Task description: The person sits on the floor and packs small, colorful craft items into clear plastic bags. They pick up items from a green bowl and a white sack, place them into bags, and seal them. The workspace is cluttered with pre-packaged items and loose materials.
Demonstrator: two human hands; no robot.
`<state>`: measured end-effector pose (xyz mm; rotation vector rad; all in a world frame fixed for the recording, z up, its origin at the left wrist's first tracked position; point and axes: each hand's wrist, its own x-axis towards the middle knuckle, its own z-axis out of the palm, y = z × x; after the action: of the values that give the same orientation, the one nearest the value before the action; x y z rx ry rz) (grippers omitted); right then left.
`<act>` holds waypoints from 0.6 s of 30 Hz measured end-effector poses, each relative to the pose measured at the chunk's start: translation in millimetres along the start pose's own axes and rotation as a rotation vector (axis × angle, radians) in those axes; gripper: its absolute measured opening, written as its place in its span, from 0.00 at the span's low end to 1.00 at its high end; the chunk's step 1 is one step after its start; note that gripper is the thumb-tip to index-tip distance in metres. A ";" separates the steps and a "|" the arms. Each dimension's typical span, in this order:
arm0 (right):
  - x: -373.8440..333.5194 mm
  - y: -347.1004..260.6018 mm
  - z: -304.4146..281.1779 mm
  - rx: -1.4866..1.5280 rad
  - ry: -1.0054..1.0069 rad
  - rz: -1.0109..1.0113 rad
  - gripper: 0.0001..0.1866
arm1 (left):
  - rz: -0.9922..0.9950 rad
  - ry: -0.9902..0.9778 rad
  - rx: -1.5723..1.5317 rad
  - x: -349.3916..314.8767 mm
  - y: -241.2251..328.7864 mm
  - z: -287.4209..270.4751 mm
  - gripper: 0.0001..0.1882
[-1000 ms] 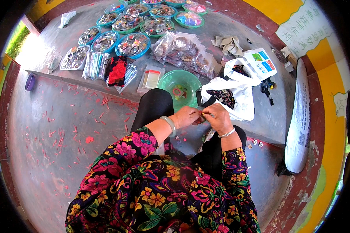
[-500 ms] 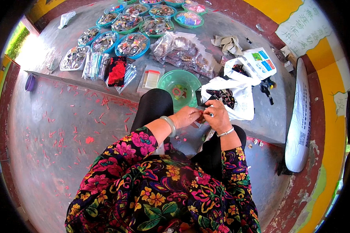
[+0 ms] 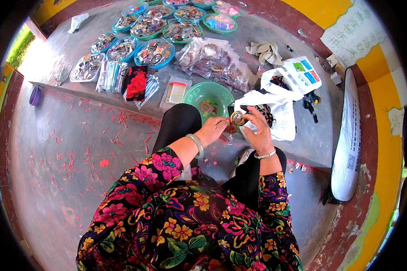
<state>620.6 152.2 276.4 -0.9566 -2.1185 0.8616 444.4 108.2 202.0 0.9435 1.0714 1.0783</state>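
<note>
A small gold-coloured ring-shaped thing (image 3: 236,118) is held up between my two hands, over the near right side of the green plastic basin (image 3: 193,95). My left hand (image 3: 212,131) pinches at its left side; something reddish and a bit of clear film show at the fingertips, too small to name. The fingers of my right hand (image 3: 259,132) reach onto the ring from the right, with the thumb lower and apart. A red ring-like piece (image 3: 206,107) lies in the basin. Right beside it, a white plastic bag (image 3: 283,122) holds dark banded items, partly behind my right hand.
On the raised ledge are several blue and green basins (image 3: 154,52) of small packed goods, clear bags of beads (image 3: 217,63), a red-and-black patterned pouch (image 3: 136,83) and flat clear packets (image 3: 176,91). Red scraps (image 3: 104,162) litter the floor at left. A long white wrapped bundle (image 3: 346,149) leans at right.
My right hand has opened somewhat and drawn its thumb back from the left fingertips. The gold-coloured ring now shows between the hands. My left hand has shifted slightly.
</note>
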 end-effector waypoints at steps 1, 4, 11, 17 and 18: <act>-0.6 1.8 -1.3 -0.008 0.039 0.015 0.17 | -0.019 -0.003 -0.044 -2.1 4.3 1.6 0.17; -0.8 5.0 -1.9 -0.070 0.038 -0.070 0.16 | -0.048 -0.011 -0.100 -8.9 15.1 5.1 0.17; -0.7 -0.6 1.5 -0.303 0.020 -0.198 0.14 | 0.035 -0.085 -0.021 -11.5 17.0 7.7 0.16; -2.6 -0.2 2.3 -0.315 -0.055 -0.171 0.13 | 0.022 -0.113 -0.098 -8.3 9.2 7.5 0.16; -2.7 1.2 3.2 -0.306 -0.063 -0.167 0.13 | 0.014 -0.110 -0.107 -8.6 9.0 7.4 0.16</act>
<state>620.1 149.7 272.9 -0.8947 -2.3919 0.4996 448.7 101.3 213.9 0.9152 0.9098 1.0715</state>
